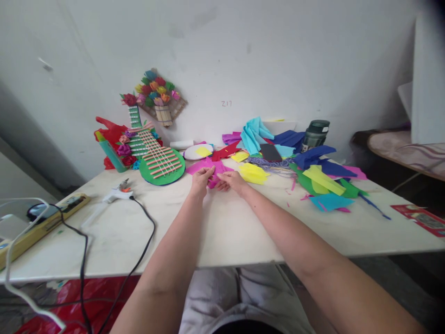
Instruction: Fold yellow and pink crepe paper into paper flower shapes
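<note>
On my left, the glue gun [118, 195] lies on the table [239, 232], before the green guitar [163, 168]. My left hand [203, 179] pinches the pink paper [218, 165], out in front of me; my right hand [232, 181] pinches it too, just beside. Yellow paper [253, 173] lies near my right hand, the phone [270, 152] beyond.

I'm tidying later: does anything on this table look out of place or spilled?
No spill shows, but small pink scraps lie scattered on the tabletop, left of the jumbled paper pile, looking like offcuts.
</note>
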`<act>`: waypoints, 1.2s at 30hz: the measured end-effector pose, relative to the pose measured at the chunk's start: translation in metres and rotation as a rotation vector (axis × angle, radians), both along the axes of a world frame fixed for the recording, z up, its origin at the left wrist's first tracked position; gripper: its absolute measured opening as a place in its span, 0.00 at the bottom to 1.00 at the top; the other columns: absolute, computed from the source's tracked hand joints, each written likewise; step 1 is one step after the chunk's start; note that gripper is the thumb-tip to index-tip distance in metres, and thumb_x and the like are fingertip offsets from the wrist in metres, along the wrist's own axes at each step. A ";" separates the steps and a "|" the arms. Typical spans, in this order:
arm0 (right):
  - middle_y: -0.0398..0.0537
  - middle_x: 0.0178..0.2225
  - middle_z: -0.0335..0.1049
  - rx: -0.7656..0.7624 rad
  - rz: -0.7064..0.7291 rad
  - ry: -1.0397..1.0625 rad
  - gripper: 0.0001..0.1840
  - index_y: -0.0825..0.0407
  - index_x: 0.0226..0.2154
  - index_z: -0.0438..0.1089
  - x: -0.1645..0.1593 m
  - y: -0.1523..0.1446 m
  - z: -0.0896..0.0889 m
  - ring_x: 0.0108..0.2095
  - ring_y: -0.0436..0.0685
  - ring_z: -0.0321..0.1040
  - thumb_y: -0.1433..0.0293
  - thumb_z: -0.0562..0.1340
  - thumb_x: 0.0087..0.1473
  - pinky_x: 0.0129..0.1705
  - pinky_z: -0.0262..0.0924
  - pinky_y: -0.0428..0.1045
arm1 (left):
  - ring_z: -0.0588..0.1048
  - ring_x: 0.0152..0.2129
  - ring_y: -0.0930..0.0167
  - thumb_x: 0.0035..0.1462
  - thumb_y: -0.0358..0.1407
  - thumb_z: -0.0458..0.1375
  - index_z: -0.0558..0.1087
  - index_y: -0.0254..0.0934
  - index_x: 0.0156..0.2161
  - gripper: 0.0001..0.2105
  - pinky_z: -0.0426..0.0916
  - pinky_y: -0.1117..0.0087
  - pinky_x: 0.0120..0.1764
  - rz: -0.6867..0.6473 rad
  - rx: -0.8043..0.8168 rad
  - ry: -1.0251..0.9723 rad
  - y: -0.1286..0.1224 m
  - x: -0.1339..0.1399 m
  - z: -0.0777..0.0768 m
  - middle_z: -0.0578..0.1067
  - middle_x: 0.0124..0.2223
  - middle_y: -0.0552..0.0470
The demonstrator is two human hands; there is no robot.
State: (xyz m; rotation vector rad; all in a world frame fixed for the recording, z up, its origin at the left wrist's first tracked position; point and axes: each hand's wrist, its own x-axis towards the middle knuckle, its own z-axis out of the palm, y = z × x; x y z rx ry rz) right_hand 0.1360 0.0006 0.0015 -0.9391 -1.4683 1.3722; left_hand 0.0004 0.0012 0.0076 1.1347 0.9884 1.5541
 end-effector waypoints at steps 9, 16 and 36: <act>0.42 0.18 0.68 -0.022 -0.078 0.147 0.17 0.56 0.22 0.68 0.013 0.002 0.006 0.20 0.47 0.65 0.59 0.67 0.36 0.23 0.60 0.43 | 0.60 0.12 0.81 0.41 0.36 0.64 0.70 0.32 0.21 0.10 0.50 0.78 0.16 -0.358 0.012 0.225 -0.007 0.000 0.001 0.67 0.16 0.56; 0.37 0.13 0.61 -0.018 -0.173 0.217 0.18 0.55 0.14 0.62 0.008 0.007 -0.001 0.17 0.46 0.60 0.63 0.70 0.27 0.23 0.59 0.45 | 0.60 0.13 0.80 0.40 0.36 0.65 0.71 0.32 0.21 0.09 0.49 0.77 0.17 -0.397 0.008 0.299 -0.011 0.005 0.001 0.67 0.16 0.55; 0.46 0.20 0.71 -0.012 -0.274 0.277 0.13 0.56 0.20 0.67 0.011 0.006 0.003 0.16 0.48 0.62 0.62 0.65 0.39 0.18 0.58 0.44 | 0.64 0.15 0.77 0.44 0.47 0.61 0.67 0.33 0.23 0.16 0.55 0.75 0.20 -0.443 0.024 0.440 -0.010 0.011 -0.007 0.70 0.19 0.51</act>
